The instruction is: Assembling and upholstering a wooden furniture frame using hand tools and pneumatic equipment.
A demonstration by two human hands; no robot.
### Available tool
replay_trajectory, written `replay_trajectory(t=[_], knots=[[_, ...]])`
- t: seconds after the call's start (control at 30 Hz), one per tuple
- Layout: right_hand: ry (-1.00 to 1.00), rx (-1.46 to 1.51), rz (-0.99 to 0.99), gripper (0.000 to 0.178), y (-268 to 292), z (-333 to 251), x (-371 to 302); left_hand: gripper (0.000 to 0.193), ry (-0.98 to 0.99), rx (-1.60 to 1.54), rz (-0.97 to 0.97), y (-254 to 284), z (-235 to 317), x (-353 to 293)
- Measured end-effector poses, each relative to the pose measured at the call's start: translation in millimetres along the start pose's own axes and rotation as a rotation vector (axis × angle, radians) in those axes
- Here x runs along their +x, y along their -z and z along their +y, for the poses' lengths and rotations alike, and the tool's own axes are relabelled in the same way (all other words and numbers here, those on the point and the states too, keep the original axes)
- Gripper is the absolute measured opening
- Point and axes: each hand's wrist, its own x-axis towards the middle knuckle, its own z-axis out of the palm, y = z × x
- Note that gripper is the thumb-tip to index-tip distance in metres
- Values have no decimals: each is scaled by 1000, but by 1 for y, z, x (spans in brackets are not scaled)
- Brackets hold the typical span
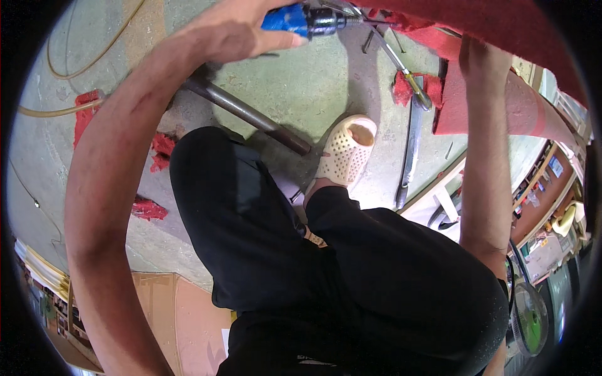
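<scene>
At the top, my left hand (246, 39) is wrapped round a blue power tool (285, 20) with a dark collar. A thin bit (367, 22) runs from its nose toward the frayed edge of a red fabric cover (520, 28). My right hand (488, 59) reaches up against the underside of this cover; the cloth hides its fingers. Below the torn edge, a screwdriver (421, 94) with a yellowish clear handle slants beside a red scrap (402, 91). A flatter red padded piece (453, 103) hangs near my right wrist.
On the concrete floor lie a dark metal tube (251, 116), a flat metal bar (411, 150) and red scraps (148, 208). A tan hose (94, 62) curves at left. My foot wears a cream slipper (346, 153). Cardboard (155, 291) lies behind; shelves (545, 182) stand right.
</scene>
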Motion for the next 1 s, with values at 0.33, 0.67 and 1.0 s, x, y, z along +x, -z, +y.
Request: replay_trajectory(t=[0.33, 0.67, 1.0], knots=[[-609, 94, -1, 39, -62, 16, -125, 69, 164, -621, -167, -42, 16, -63], [-825, 75, 219, 41, -53, 16, -137, 70, -121, -203, -236, -46, 32, -103], [-628, -66, -39, 45, -64, -39, -68, 75, 137, -99, 115, -13, 22, -74]])
